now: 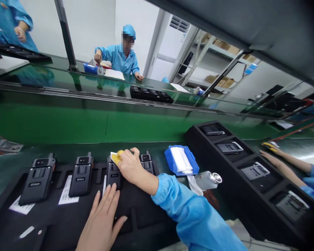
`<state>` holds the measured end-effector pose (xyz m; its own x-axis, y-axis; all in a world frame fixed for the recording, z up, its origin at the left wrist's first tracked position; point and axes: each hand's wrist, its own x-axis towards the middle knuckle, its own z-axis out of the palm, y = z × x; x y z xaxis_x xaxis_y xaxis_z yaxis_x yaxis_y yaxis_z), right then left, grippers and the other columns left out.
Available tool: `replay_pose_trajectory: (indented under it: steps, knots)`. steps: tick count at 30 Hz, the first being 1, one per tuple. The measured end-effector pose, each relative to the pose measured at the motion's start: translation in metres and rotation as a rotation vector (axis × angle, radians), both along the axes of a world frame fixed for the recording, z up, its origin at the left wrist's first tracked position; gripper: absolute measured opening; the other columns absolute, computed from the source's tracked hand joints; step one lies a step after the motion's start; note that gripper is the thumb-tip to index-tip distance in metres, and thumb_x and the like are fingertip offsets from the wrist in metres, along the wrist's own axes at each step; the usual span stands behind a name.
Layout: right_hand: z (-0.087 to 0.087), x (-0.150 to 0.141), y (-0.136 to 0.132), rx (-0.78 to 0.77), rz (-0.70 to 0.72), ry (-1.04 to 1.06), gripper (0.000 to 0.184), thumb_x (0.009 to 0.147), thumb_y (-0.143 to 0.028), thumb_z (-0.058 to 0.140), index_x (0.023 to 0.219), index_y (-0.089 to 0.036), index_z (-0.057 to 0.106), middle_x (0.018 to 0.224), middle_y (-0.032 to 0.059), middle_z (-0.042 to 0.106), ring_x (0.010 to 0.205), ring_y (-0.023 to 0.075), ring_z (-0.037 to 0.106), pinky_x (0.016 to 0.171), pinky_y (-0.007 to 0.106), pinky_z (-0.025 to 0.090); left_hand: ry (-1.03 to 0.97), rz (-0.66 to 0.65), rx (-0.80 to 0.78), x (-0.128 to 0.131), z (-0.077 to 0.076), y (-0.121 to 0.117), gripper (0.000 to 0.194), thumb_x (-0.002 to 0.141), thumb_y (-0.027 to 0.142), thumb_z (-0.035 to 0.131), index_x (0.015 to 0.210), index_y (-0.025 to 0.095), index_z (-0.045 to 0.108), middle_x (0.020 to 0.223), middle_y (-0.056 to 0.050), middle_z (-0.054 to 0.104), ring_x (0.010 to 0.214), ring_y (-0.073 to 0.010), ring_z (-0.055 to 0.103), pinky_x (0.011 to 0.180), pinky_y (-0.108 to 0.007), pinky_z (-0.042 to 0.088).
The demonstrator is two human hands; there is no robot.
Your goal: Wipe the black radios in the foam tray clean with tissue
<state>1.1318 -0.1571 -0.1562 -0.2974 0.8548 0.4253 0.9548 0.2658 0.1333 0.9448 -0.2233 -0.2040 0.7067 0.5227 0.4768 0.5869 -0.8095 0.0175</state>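
A black foam tray (94, 223) holds several black rugged handsets with stub antennas and "Riton" on their backs. My left hand (102, 218) lies flat, fingers stretched out, with its fingertips at the lower end of the third handset (113, 174). At that handset's top, my right hand (132, 165), with yellow finger covers, pinches a white wipe (113, 157) against it. Left of these lie a second handset (81, 177) and the leftmost handset (37, 181). Behind my right wrist, the last handset (147, 162) is partly hidden. White label sheets (67, 191) stick out beneath some handsets.
Right of my tray stand a blue bin (170, 164) of white wipes and a metal can (205, 180). A second foam tray (199, 139) with several devices runs down the right side. A co-worker's hands (273, 155) are beyond it. Across the green divider (136, 122) sits another person.
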Motion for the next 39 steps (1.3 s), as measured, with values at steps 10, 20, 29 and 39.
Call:
replay_pose_trajectory:
  steps: [10, 20, 29, 39]
  knots:
    - [0.000, -0.011, 0.003, -0.015, 0.032, -0.012, 0.017, 0.092, -0.022, 0.051, 0.083, -0.022, 0.065, 0.085, 0.0009, 0.055, 0.090, 0.0154, 0.045, 0.091, 0.041, 0.019, -0.043, -0.026, -0.013, -0.001, -0.001, 0.004, 0.046, 0.086, 0.044, 0.046, 0.123, 0.017, 0.057, 0.137, -0.012, 0.050, 0.121, -0.0285, 0.052, 0.108, -0.045, 0.033]
    - [0.005, 0.010, -0.005, -0.010, -0.186, 0.040, 0.017, 0.092, -0.020, 0.051, 0.083, -0.020, 0.066, 0.086, 0.0018, 0.055, 0.087, 0.0139, 0.045, 0.088, 0.039, 0.020, -0.063, -0.039, 0.066, 0.002, 0.003, 0.005, 0.046, 0.089, 0.042, 0.042, 0.120, 0.012, 0.058, 0.135, -0.014, 0.052, 0.120, -0.0272, 0.053, 0.112, -0.043, 0.026]
    - [0.009, 0.014, 0.000, -0.043, 0.121, -0.071, 0.024, 0.097, -0.024, 0.042, 0.091, -0.023, 0.065, 0.090, 0.0000, 0.058, 0.088, 0.0122, 0.045, 0.088, 0.037, 0.019, -0.056, -0.035, 0.006, 0.001, 0.000, 0.005, 0.047, 0.087, 0.043, 0.044, 0.123, 0.015, 0.057, 0.137, -0.013, 0.050, 0.121, -0.0281, 0.052, 0.110, -0.045, 0.030]
    - [0.015, -0.001, 0.013, -0.028, -0.023, -0.006, 0.021, 0.095, -0.024, 0.045, 0.091, -0.023, 0.066, 0.089, 0.0022, 0.056, 0.089, 0.0146, 0.045, 0.089, 0.040, 0.022, -0.040, -0.035, 0.061, 0.000, 0.002, 0.006, 0.046, 0.088, 0.043, 0.042, 0.119, 0.013, 0.059, 0.136, -0.014, 0.051, 0.121, -0.0289, 0.052, 0.110, -0.046, 0.029]
